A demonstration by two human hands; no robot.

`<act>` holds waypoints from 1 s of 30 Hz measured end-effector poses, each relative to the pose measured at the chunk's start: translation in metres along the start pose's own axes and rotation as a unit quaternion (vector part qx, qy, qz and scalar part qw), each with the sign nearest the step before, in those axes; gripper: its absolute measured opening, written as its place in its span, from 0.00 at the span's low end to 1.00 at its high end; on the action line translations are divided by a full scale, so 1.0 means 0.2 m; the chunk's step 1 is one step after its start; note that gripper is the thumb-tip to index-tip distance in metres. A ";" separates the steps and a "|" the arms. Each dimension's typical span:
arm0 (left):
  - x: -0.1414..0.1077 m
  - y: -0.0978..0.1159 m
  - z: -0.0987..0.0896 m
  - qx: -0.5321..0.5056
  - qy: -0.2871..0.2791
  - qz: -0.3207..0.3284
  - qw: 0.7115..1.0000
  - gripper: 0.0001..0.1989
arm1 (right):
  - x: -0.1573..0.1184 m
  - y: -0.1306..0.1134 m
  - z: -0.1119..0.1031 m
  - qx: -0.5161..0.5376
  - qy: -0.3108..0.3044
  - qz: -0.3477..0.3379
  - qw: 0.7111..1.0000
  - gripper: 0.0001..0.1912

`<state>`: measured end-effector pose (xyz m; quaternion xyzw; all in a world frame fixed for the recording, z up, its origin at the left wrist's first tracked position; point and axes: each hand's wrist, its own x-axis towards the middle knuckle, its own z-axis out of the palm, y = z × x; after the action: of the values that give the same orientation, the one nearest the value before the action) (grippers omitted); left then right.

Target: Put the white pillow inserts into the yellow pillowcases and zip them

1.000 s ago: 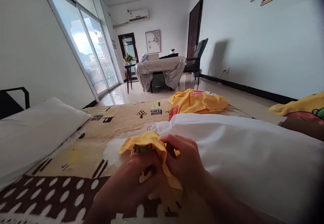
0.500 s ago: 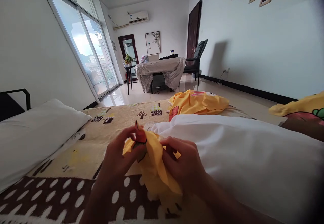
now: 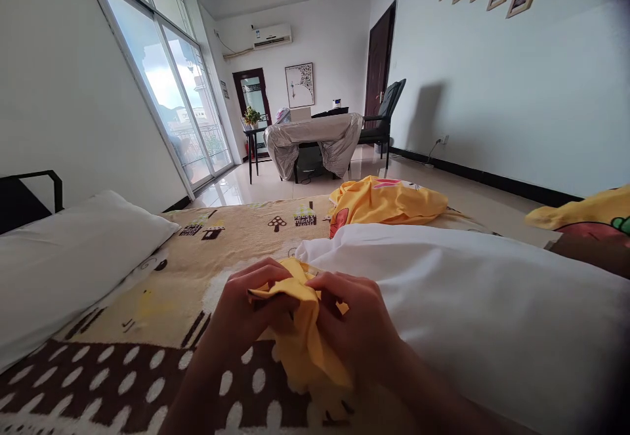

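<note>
A bunched yellow pillowcase (image 3: 310,340) hangs between my hands over the bed, its lower end drooping toward the blanket. My left hand (image 3: 243,310) pinches its upper left edge, where a dark line shows on the fabric. With thumb and fingers closed, my right hand (image 3: 359,313) grips the gathered cloth on the right side. Parts of the cloth are hidden behind the fingers. Right beside my right hand lies a plump white pillow (image 3: 457,284). Beneath both hands spreads a beige and brown patterned blanket (image 3: 236,235).
Another white pillow (image 3: 93,241) lies at the left. Crumpled yellow printed fabric (image 3: 394,202) rests beyond the near pillow, and more yellow cloth (image 3: 585,208) is at the right edge. Past the bed stand a covered table (image 3: 315,130) and a black chair (image 3: 384,120).
My left hand has turned its edge of the pillowcase down and inward, and the red printed tip that stood up is out of sight. My right hand keeps its grip nearly in place.
</note>
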<state>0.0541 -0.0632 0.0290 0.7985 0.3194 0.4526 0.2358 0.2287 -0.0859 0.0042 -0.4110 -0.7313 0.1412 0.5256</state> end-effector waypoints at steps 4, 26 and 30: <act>-0.02 0.00 -0.01 0.016 -0.010 0.006 1.000 0.06 | 0.01 0.00 0.00 0.004 -0.001 0.002 1.000 0.05; -0.01 -0.17 -0.24 0.005 0.248 -0.040 0.968 0.05 | -0.03 -0.10 0.02 -0.152 0.077 -0.127 0.977 0.12; 0.00 -0.22 -0.28 0.002 0.309 -0.051 0.950 0.09 | -0.05 -0.16 0.00 -0.194 0.054 -0.132 0.971 0.11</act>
<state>-0.0077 -0.0280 0.0276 0.6026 0.4182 0.6637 0.1465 0.2148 -0.1119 0.0177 -0.4119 -0.7632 -0.0966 0.4884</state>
